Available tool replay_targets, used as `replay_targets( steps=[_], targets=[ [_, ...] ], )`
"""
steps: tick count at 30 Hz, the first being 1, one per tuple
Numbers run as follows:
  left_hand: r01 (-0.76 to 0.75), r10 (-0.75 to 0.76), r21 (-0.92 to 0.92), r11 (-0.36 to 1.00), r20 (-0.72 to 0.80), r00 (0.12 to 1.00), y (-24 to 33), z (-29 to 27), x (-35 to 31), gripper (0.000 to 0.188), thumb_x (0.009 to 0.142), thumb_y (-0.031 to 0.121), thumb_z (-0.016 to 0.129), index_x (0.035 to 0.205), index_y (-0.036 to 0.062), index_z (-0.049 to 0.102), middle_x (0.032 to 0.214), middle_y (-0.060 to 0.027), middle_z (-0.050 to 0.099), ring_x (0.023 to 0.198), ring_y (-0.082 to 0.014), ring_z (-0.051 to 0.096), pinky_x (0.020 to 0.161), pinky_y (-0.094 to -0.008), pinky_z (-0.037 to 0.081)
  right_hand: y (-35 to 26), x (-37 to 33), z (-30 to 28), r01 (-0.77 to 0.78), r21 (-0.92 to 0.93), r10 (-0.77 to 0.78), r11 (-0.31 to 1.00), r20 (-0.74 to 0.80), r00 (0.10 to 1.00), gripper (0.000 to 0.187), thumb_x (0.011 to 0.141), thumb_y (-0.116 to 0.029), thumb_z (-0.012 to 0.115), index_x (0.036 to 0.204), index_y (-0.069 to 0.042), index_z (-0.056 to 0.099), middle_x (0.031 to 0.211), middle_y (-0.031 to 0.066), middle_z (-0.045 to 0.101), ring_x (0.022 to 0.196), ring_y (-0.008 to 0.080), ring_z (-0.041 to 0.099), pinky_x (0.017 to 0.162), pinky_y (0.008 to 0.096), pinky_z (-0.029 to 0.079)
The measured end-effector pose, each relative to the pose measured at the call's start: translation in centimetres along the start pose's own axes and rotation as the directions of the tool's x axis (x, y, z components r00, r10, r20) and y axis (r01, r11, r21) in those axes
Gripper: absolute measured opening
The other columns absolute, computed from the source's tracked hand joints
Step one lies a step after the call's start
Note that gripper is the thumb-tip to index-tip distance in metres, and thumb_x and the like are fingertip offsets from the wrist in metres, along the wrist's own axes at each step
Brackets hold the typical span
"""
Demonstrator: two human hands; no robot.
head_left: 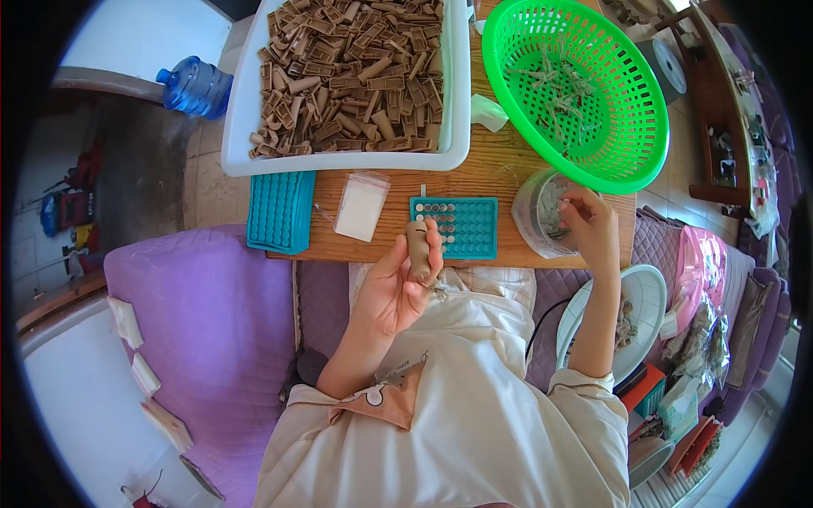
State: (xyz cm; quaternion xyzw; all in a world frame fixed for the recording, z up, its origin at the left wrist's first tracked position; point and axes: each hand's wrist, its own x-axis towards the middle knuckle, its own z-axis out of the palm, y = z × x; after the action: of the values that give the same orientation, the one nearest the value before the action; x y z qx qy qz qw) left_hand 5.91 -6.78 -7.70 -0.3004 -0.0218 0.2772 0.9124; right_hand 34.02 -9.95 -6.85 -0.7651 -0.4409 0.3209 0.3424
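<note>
My left hand (391, 296) is closed around a brown hollow plastic piece (417, 247), rounded and open-ended, held upright over the table's near edge. Thin pale strands hang by its lower end. Over the rim of a clear round tub (532, 222) my right hand (590, 222) has its fingertips pinched together; anything between them is too small to make out. Small greyish pieces (552, 210) lie in the tub. Just beyond my left hand sits a teal tray (478, 229) of round pockets, with small silvery discs in those on its left side.
A white bin (345, 161) full of brown plastic pieces (356, 80) stands at the back. A green basket (652, 144) with wiry bits overhangs the tub. Stacked teal trays (275, 216) and a clear bag with a white card (361, 207) lie left. A pale basin (650, 292) is right.
</note>
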Motion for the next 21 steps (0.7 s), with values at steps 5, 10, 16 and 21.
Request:
replay_targets(
  steps=[5, 10, 16, 21],
  targets=[
    [0.019, -0.02, -0.041, 0.999, -0.026, 0.999, -0.7, 0.2, 0.3, 0.039, 0.09, 0.027, 0.037, 0.122, 0.007, 0.032, 0.12, -0.0064, 0.044, 0.105, -0.026, 0.049, 0.062, -0.0301, 0.056, -2.7, -1.7, 1.0, 0.037, 0.284, -0.041, 0.958, 0.008, 0.999, 0.009, 0.076, -0.001, 0.056, 0.085, 0.001, 0.056, 0.067, 0.0045, 0.059, 0.058, 0.0079, 0.056, 0.051, 0.0201, 0.043],
    [-0.007, 0.029, 0.186, 0.983, -0.116, 0.993, -1.1, -0.1, 0.5, 0.037, 0.089, 0.028, 0.039, 0.119, 0.0066, 0.034, 0.112, -0.0061, 0.049, 0.093, -0.0211, 0.055, 0.052, -0.0237, 0.055, -6.8, -3.6, 4.6, 0.083, 0.524, -0.179, 0.848, 0.134, 0.975, 0.006, 0.079, 0.004, 0.051, 0.085, 0.002, 0.054, 0.075, 0.0067, 0.06, 0.06, 0.0087, 0.055, 0.052, 0.0192, 0.045],
    [-0.054, 0.113, 0.477, 0.877, -0.097, 0.989, -0.8, -0.3, -0.1, 0.042, 0.086, 0.03, 0.045, 0.118, 0.0041, 0.036, 0.108, -0.0079, 0.052, 0.082, -0.0218, 0.06, 0.044, -0.0207, 0.05, -8.3, -3.8, 7.1, 0.403, 0.363, -0.456, 0.84, 0.07, 0.887, 0.01, 0.073, 0.006, 0.057, 0.081, 0.001, 0.054, 0.088, 0.0113, 0.06, 0.08, 0.0171, 0.058, 0.068, 0.0246, 0.046],
    [-0.075, 0.243, 0.716, 0.694, -0.135, 0.961, -1.7, 0.7, -0.3, 0.045, 0.087, 0.03, 0.044, 0.119, 0.0001, 0.034, 0.098, -0.0079, 0.055, 0.073, -0.0183, 0.062, 0.042, -0.0188, 0.048, -8.9, -4.0, 7.4, 0.528, 0.221, -0.56, 0.82, 0.118, 0.82, 0.011, 0.069, 0.004, 0.06, 0.077, -0.001, 0.054, 0.088, 0.0119, 0.061, 0.078, 0.0242, 0.06, 0.063, 0.0293, 0.049]
  ],
)
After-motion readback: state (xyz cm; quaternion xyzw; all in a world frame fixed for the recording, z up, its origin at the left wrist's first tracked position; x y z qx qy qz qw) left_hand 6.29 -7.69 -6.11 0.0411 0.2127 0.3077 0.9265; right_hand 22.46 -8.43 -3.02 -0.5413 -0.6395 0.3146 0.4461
